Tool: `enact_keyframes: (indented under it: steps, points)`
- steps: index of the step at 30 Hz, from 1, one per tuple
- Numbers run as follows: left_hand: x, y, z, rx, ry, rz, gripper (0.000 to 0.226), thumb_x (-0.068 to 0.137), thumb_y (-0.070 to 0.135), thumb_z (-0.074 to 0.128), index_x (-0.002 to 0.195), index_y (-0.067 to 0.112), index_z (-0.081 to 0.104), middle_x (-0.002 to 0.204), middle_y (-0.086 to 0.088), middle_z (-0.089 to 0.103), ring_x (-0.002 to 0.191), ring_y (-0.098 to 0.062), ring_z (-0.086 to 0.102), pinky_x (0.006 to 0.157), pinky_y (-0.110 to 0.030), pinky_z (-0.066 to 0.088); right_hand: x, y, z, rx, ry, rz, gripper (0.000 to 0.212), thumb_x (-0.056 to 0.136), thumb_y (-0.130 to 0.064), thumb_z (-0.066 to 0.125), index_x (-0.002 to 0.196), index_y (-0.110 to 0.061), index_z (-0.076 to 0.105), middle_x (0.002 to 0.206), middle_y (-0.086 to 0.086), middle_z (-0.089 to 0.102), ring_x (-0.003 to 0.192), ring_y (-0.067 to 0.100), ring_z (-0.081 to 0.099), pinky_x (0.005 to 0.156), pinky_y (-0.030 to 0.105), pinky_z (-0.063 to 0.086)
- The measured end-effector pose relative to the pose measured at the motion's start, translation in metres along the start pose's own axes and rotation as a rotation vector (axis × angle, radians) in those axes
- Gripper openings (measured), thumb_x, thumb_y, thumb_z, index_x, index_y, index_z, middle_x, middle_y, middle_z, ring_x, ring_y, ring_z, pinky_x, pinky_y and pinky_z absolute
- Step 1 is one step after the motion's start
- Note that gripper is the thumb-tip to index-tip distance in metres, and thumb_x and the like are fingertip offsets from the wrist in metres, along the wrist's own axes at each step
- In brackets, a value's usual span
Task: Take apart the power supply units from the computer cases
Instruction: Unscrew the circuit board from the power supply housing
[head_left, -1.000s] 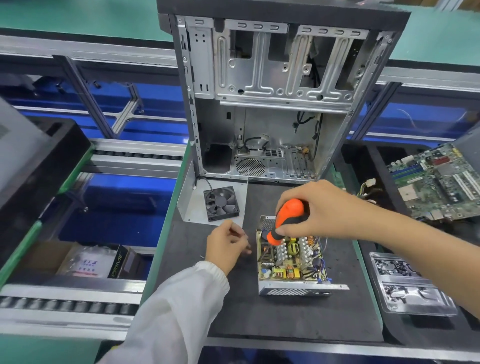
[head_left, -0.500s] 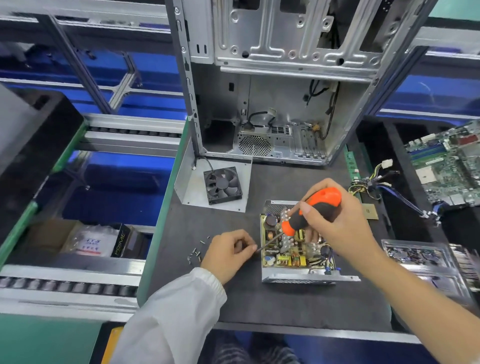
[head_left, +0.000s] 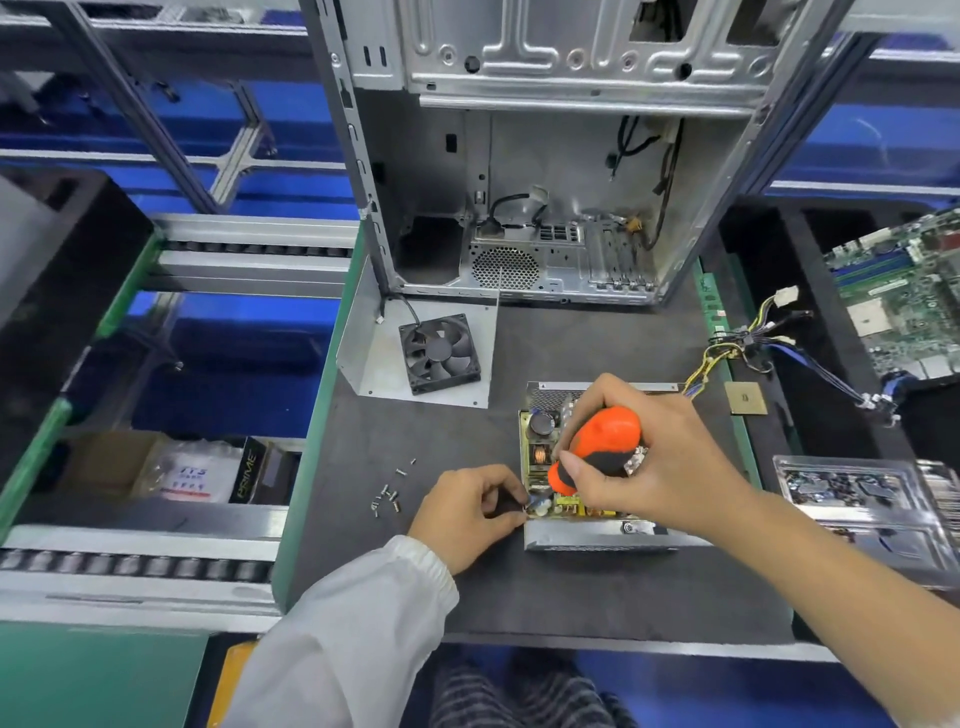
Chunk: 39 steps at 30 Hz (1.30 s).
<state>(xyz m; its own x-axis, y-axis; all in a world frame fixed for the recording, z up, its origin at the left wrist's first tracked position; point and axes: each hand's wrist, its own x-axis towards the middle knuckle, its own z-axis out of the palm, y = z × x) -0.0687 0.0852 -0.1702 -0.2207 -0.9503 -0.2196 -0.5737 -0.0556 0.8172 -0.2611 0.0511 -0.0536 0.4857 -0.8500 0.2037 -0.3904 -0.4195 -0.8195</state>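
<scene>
At the far left, outside the dark work mat (head_left: 519, 592), a roller conveyor (head_left: 135, 566) and a box of packaged parts (head_left: 192, 475) are seen. Further in, a small heap of loose screws (head_left: 387, 499) lies on the mat, and behind it a black fan (head_left: 439, 353) rests on a bare metal panel (head_left: 374, 358). The left hand (head_left: 467, 512) is set at the near left corner of the power supply unit (head_left: 582, 499), its fingertips curled and pinched at something small there, seemingly a screw or the driver tip, though which cannot be told. The unit itself lies open-topped on the mat, just in front of the emptied computer case (head_left: 545, 182), with its circuit board exposed inside a sheet-metal tray. The right hand (head_left: 654, 462) is wrapped firmly round the orange handle of a screwdriver (head_left: 597, 449), which is angled down toward that same corner. The unit is judged to be stiff and fairly heavy for its size; its metal walls are the safe place to be held, since edges may be sharp and the board's capacitors and coils are fragile. A cable bundle (head_left: 748, 338) trails from its back right. Further right, a CPU chip (head_left: 745, 399), a motherboard (head_left: 904, 306) and clear plastic trays (head_left: 862, 499) are seen.
</scene>
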Motion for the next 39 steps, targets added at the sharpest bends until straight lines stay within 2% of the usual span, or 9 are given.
enact_keyframes:
  steps: [3, 15, 18, 22, 26, 29, 34, 38, 39]
  points:
    - [-0.001, -0.001, 0.002, 0.012, 0.007, 0.006, 0.015, 0.078, 0.019, 0.078, 0.081, 0.030, 0.068, 0.049, 0.008, 0.029, 0.052, -0.010, 0.030, 0.058, -0.026, 0.030, -0.001, -0.002, 0.000, -0.012, -0.003, -0.044, 0.022, 0.073, -0.028, 0.066, 0.085, -0.011, 0.056, 0.072, -0.003, 0.068, 0.064, 0.017, 0.064, 0.061, 0.033, 0.051]
    - [-0.005, -0.001, 0.005, -0.004, 0.022, 0.011, 0.012, 0.080, 0.017, 0.077, 0.084, 0.024, 0.069, 0.048, 0.009, 0.028, 0.050, -0.009, 0.029, 0.058, -0.026, 0.030, -0.002, -0.005, 0.000, -0.055, -0.052, -0.016, 0.028, 0.076, -0.034, 0.067, 0.087, -0.013, 0.053, 0.071, 0.001, 0.067, 0.065, 0.023, 0.063, 0.063, 0.038, 0.049]
    - [-0.005, -0.002, 0.005, -0.012, 0.025, 0.005, 0.011, 0.079, 0.017, 0.077, 0.084, 0.023, 0.070, 0.047, 0.009, 0.029, 0.050, -0.008, 0.030, 0.058, -0.027, 0.029, 0.001, -0.008, -0.002, -0.147, -0.092, -0.052, 0.037, 0.076, -0.040, 0.071, 0.083, -0.011, 0.051, 0.064, 0.000, 0.062, 0.059, 0.025, 0.056, 0.058, 0.038, 0.046]
    - [-0.006, 0.005, 0.002, -0.012, 0.016, 0.003, 0.021, 0.079, 0.013, 0.075, 0.077, 0.031, 0.065, 0.045, 0.012, 0.033, 0.049, -0.007, 0.031, 0.056, -0.024, 0.028, 0.008, -0.018, -0.001, -0.291, -0.120, -0.063, 0.042, 0.071, -0.054, 0.064, 0.074, -0.021, 0.038, 0.057, -0.001, 0.049, 0.056, 0.021, 0.041, 0.053, 0.039, 0.043]
    - [-0.007, 0.016, -0.013, -0.158, 0.011, 0.085, 0.044, 0.083, 0.002, 0.067, 0.073, 0.043, 0.058, 0.052, 0.009, 0.025, 0.053, -0.008, 0.025, 0.057, -0.021, 0.027, 0.018, -0.027, -0.007, -0.343, -0.262, -0.031, 0.036, 0.074, -0.043, 0.072, 0.077, -0.017, 0.048, 0.070, -0.004, 0.055, 0.067, 0.017, 0.048, 0.064, 0.037, 0.046]
    - [-0.011, 0.033, -0.029, -0.337, -0.045, 0.184, 0.045, 0.088, 0.001, 0.065, 0.081, 0.045, 0.064, 0.058, 0.011, 0.023, 0.056, -0.007, 0.023, 0.057, -0.016, 0.025, 0.022, -0.035, -0.012, -0.346, -0.420, 0.008, 0.027, 0.075, -0.032, 0.077, 0.082, -0.020, 0.055, 0.077, -0.005, 0.061, 0.073, 0.013, 0.054, 0.068, 0.031, 0.046]
    - [-0.011, 0.056, -0.041, -0.353, -0.188, 0.299, 0.039, 0.085, 0.011, 0.073, 0.082, 0.049, 0.068, 0.056, 0.012, 0.021, 0.056, -0.007, 0.020, 0.055, -0.017, 0.019, 0.031, -0.048, -0.028, -0.422, -0.630, 0.084, 0.021, 0.075, -0.024, 0.076, 0.089, -0.028, 0.061, 0.083, -0.014, 0.065, 0.080, 0.000, 0.052, 0.072, 0.019, 0.044]
    - [-0.007, 0.061, -0.038, -0.350, -0.141, 0.294, 0.034, 0.081, 0.013, 0.077, 0.067, 0.043, 0.068, 0.056, -0.010, 0.023, 0.057, -0.020, 0.019, 0.056, -0.027, 0.017, 0.033, -0.056, -0.028, -0.528, -0.736, 0.057, 0.026, 0.075, -0.006, 0.063, 0.091, -0.027, 0.065, 0.087, -0.009, 0.065, 0.077, 0.006, 0.050, 0.076, 0.033, 0.050]
    - [-0.007, 0.061, -0.037, -0.353, -0.128, 0.304, 0.032, 0.079, 0.013, 0.078, 0.065, 0.040, 0.068, 0.051, -0.003, 0.028, 0.054, -0.016, 0.021, 0.056, -0.024, 0.019, 0.032, -0.059, -0.028, -0.543, -0.752, 0.046, 0.024, 0.076, -0.009, 0.064, 0.093, -0.027, 0.065, 0.088, -0.009, 0.064, 0.080, 0.007, 0.051, 0.078, 0.035, 0.050]
